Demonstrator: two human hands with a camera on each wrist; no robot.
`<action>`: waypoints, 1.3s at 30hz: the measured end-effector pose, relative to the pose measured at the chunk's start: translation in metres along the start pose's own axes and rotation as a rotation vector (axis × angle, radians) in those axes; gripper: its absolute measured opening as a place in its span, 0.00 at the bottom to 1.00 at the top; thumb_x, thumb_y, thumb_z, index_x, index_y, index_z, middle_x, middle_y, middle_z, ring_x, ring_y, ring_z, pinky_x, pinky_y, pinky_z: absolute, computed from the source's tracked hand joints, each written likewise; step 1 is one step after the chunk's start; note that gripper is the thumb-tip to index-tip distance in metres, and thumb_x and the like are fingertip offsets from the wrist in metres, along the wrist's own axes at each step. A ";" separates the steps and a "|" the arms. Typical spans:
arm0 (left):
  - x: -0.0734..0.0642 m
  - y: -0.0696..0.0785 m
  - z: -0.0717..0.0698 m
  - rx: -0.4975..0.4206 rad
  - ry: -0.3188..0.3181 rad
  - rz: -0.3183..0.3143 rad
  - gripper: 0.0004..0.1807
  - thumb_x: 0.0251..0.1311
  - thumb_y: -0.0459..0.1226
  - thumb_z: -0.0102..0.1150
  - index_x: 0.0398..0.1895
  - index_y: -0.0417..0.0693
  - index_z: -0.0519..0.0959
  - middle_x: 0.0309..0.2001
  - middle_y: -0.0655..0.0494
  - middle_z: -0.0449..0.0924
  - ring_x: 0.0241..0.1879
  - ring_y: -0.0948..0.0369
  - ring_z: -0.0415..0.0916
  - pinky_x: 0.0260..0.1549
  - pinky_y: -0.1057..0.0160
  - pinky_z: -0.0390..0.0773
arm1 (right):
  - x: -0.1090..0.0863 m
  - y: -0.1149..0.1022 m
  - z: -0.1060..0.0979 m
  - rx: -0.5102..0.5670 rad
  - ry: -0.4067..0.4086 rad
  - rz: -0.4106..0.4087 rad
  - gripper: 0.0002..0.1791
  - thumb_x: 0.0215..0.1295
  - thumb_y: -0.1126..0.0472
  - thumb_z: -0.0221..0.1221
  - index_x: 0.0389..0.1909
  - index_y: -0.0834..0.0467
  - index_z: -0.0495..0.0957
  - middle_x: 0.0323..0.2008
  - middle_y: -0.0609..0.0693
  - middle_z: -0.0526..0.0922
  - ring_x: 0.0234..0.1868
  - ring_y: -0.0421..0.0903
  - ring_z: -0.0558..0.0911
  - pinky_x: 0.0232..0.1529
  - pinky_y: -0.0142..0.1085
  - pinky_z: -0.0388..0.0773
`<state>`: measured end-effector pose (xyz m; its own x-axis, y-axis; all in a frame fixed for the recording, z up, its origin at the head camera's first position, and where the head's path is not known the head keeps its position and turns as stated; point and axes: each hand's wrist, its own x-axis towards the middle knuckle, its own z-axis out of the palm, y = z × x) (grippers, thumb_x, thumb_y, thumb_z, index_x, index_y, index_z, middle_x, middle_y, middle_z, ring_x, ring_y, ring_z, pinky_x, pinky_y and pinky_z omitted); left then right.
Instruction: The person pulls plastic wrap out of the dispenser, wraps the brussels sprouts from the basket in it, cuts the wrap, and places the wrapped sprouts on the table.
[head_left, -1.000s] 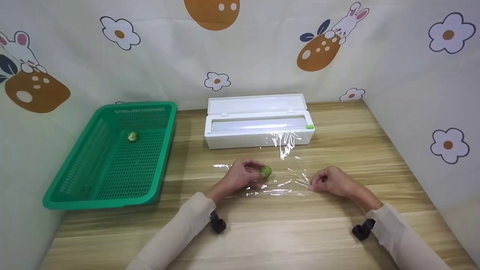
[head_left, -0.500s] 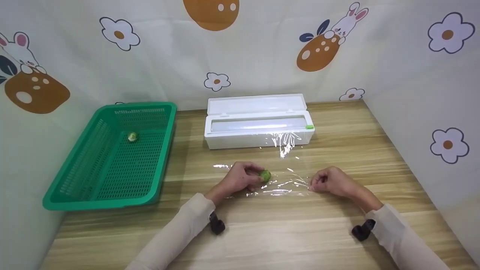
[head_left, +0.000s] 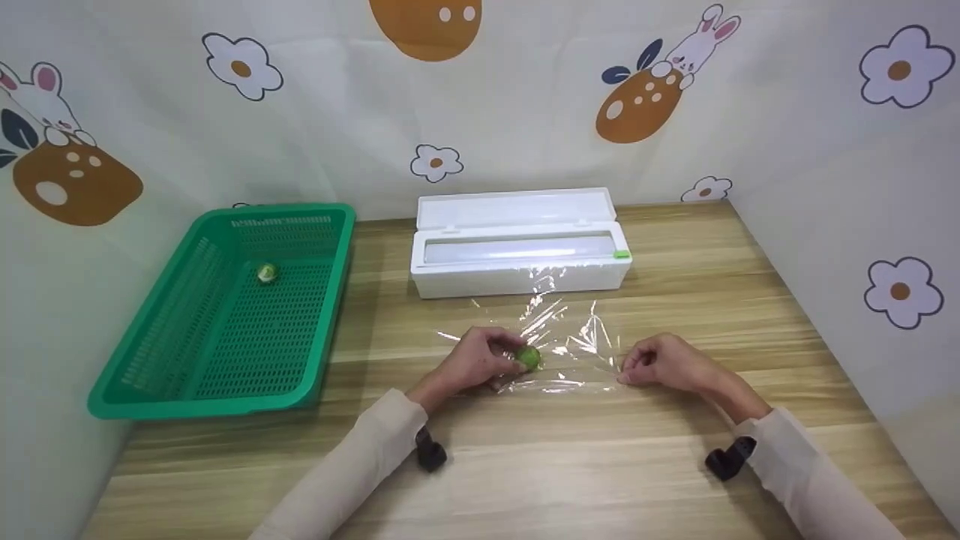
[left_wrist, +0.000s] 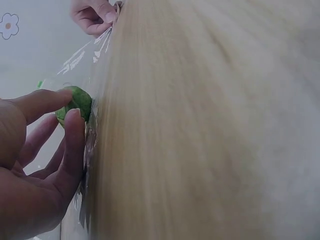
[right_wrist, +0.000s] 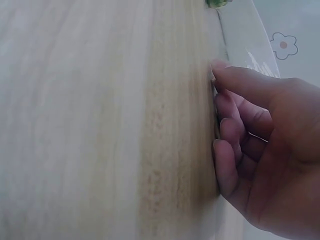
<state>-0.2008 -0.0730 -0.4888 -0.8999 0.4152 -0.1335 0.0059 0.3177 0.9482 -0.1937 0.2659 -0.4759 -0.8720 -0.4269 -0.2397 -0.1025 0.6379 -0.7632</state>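
Between the thumb and fingers of my left hand (head_left: 480, 358) is a small green Brussels sprout (head_left: 529, 358), held low at the sheet of cling film (head_left: 562, 373). The left wrist view shows the sprout (left_wrist: 75, 104) pinched by the fingertips, close above or touching the film; I cannot tell which. My right hand (head_left: 664, 361) pinches the film's near right corner, its other fingers curled. The sheet runs over the table from a white dispenser box (head_left: 517, 282), whose lid stands up. In the right wrist view the right hand (right_wrist: 265, 140) lies low at the tabletop.
A green plastic basket (head_left: 332, 322) stands to the left with another Brussels sprout (head_left: 267, 273) inside. A green slider (head_left: 622, 255) sits at the box's right end. Patterned cloth walls (head_left: 510, 97) enclose the table (head_left: 570, 465) at the back and sides.
My left hand has brought the sprout slightly nearer to me and lower. The film's creases have shifted, with more shine around the sprout. My right hand keeps its place at the corner.
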 end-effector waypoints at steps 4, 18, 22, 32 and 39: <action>-0.007 0.000 -0.006 0.010 0.005 -0.011 0.23 0.52 0.31 0.73 0.53 0.39 0.82 0.47 0.42 0.85 0.25 0.65 0.77 0.18 0.70 0.79 | -0.002 -0.002 -0.004 0.030 -0.024 0.031 0.13 0.58 0.55 0.71 0.37 0.61 0.85 0.29 0.47 0.82 0.28 0.37 0.74 0.27 0.26 0.72; -0.046 -0.007 -0.057 0.194 0.032 0.034 0.14 0.51 0.29 0.72 0.43 0.40 0.85 0.43 0.45 0.86 0.41 0.58 0.81 0.45 0.61 0.84 | -0.015 -0.013 -0.002 -0.074 0.124 -0.117 0.09 0.55 0.60 0.72 0.36 0.56 0.85 0.34 0.50 0.85 0.32 0.37 0.78 0.34 0.27 0.78; -0.052 -0.013 -0.066 0.274 0.001 0.121 0.17 0.49 0.32 0.75 0.45 0.40 0.85 0.45 0.46 0.85 0.48 0.52 0.81 0.53 0.52 0.82 | -0.015 -0.014 0.003 -0.123 0.121 -0.180 0.12 0.52 0.59 0.74 0.37 0.55 0.85 0.36 0.49 0.85 0.37 0.40 0.81 0.40 0.29 0.81; -0.060 -0.026 -0.080 0.547 -0.090 0.204 0.22 0.41 0.46 0.81 0.42 0.52 0.88 0.43 0.57 0.80 0.47 0.59 0.70 0.48 0.62 0.70 | -0.012 -0.011 0.014 -0.216 0.033 -0.287 0.16 0.49 0.53 0.76 0.39 0.52 0.86 0.41 0.47 0.83 0.43 0.42 0.80 0.50 0.33 0.80; -0.061 -0.029 -0.081 0.595 -0.033 0.229 0.10 0.44 0.43 0.80 0.31 0.53 0.90 0.40 0.59 0.81 0.46 0.61 0.68 0.48 0.62 0.68 | -0.008 -0.011 0.017 -0.208 0.055 -0.293 0.05 0.55 0.60 0.72 0.33 0.50 0.87 0.37 0.46 0.83 0.40 0.38 0.78 0.45 0.30 0.79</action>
<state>-0.1811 -0.1765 -0.4851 -0.8332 0.5518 0.0361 0.4466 0.6330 0.6323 -0.1776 0.2516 -0.4761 -0.8150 -0.5794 0.0076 -0.4417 0.6128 -0.6553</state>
